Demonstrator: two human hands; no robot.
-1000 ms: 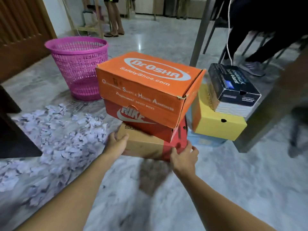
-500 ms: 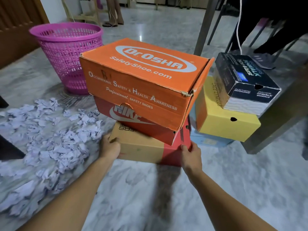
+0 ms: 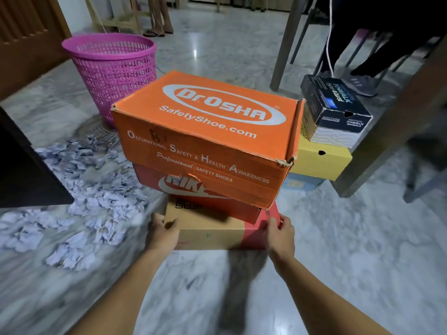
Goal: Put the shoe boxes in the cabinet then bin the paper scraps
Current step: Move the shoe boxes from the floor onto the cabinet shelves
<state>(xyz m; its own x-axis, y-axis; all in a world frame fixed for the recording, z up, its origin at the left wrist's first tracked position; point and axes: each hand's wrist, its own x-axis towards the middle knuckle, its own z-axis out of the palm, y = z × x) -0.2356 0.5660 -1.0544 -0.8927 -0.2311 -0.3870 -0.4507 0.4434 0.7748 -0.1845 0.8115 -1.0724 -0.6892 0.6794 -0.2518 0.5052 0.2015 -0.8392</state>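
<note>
A stack of three shoe boxes is held above the floor: a big orange Dr.Osha box [image 3: 205, 131] on top, a red Nike box [image 3: 154, 180] under it, a brown box [image 3: 212, 232] at the bottom. My left hand [image 3: 162, 234] grips the brown box's left end and my right hand [image 3: 280, 233] grips its red right end. A second stack stands behind on the right: a black box [image 3: 336, 110] on a yellow box [image 3: 316, 160] on a pale blue box [image 3: 300, 183]. Crumpled paper scraps [image 3: 84, 189] litter the floor at left. A pink mesh bin [image 3: 111, 68] stands beyond them.
A dark cabinet edge [image 3: 26, 170] sits at far left, a wooden door [image 3: 26, 37] behind it. Table legs [image 3: 387, 134] and chairs stand at right, with a person's legs [image 3: 362, 66] beyond. Another person's feet [image 3: 157, 30] show at the top.
The three-box stack has risen and come closer to me, with both hands still on the bottom box. The view has swung slightly right, bringing the dark cabinet edge in at left.
</note>
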